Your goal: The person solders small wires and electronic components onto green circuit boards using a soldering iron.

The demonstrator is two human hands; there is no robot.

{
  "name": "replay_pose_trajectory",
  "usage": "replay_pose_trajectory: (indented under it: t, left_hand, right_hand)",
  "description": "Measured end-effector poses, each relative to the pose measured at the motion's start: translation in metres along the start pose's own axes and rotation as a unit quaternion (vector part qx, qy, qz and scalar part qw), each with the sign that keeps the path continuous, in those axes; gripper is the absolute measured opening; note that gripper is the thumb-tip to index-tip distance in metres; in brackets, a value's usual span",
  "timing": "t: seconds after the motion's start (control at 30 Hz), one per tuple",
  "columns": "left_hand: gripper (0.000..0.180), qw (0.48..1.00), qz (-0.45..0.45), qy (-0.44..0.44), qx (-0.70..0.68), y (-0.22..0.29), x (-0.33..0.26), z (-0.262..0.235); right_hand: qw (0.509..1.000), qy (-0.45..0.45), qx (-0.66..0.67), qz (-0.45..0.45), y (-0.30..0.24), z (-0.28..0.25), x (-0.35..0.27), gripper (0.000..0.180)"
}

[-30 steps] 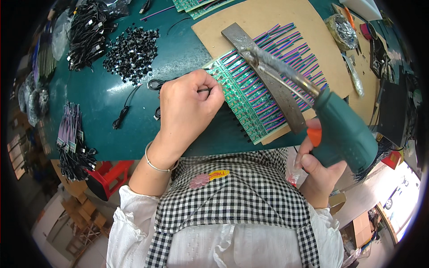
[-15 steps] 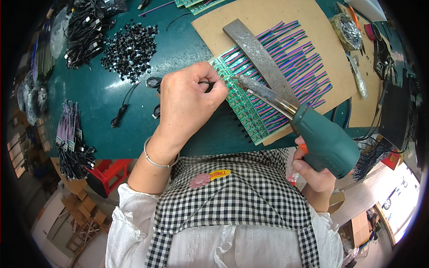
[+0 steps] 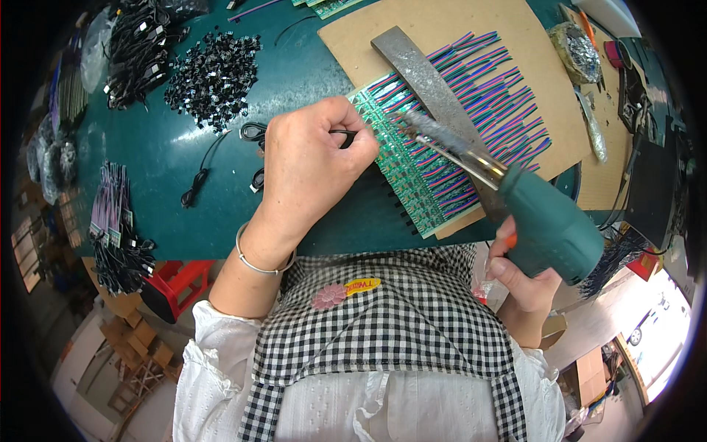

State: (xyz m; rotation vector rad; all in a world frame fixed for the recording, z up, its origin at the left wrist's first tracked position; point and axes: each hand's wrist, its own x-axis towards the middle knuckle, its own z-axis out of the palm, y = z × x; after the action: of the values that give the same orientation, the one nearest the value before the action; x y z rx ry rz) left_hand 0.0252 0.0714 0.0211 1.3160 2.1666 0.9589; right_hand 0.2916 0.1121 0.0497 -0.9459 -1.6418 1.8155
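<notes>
My right hand [image 3: 524, 283] grips the green handle of a soldering gun [image 3: 556, 221], its tip hovering above a panel of green circuit boards [image 3: 412, 180]. At the panel's left edge, my left hand [image 3: 313, 158] is closed in a pinch on a thin black cable [image 3: 343, 134]; the cable's end is hidden by the fingers. Rows of striped multicolour wires [image 3: 508, 103] fan out rightward from the boards. Across them lies a flat grey metal bar [image 3: 427, 81]. Panel and bar rest on a brown board [image 3: 353, 37].
Small black parts [image 3: 213, 81] form a heap at the left, beside bundled black cables [image 3: 140, 51]. A coiled black cable [image 3: 195, 188] lies left of my left hand. More wired boards [image 3: 110, 221] hang at the table's left edge. A foil-wrapped lump [image 3: 574, 55] sits at the far right.
The soldering gun has moved a little right, its tip drawing away from my left hand. My left hand stays nearly in place, still pinching the cable.
</notes>
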Motion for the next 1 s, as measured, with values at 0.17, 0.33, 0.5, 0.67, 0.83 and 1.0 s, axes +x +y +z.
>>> replay_pose_trajectory:
  t: [0.17,0.33,0.5,0.67,0.83,1.0]
  left_hand:
    - [0.006,1.0,-0.006,-0.003,-0.027,-0.001,0.0,0.001]
    - [0.006,1.0,-0.005,-0.005,-0.024,-0.001,0.0,0.0]
    - [0.006,1.0,0.002,-0.003,-0.012,-0.001,-0.001,0.0]
    - [0.005,0.999,0.03,0.008,0.014,0.001,-0.003,-0.003]
    - [0.007,1.0,0.009,-0.004,-0.003,0.001,-0.008,-0.001]
    - [0.007,1.0,0.028,0.008,-0.007,0.0,-0.007,0.0]
  right_hand:
    - [0.997,0.012,0.073,0.002,0.0,-0.003,0.002,0.055]
    - [0.998,0.054,0.033,0.001,0.004,0.0,0.002,0.062]
    - [0.997,0.072,0.038,0.007,0.001,0.001,0.002,0.062]
    - [0.997,0.074,0.027,0.004,0.002,-0.003,-0.002,0.063]
    - [0.998,0.063,0.007,0.006,0.006,-0.008,-0.009,0.064]
    - [0.998,-0.01,-0.051,-0.032,0.011,-0.018,-0.008,0.062]
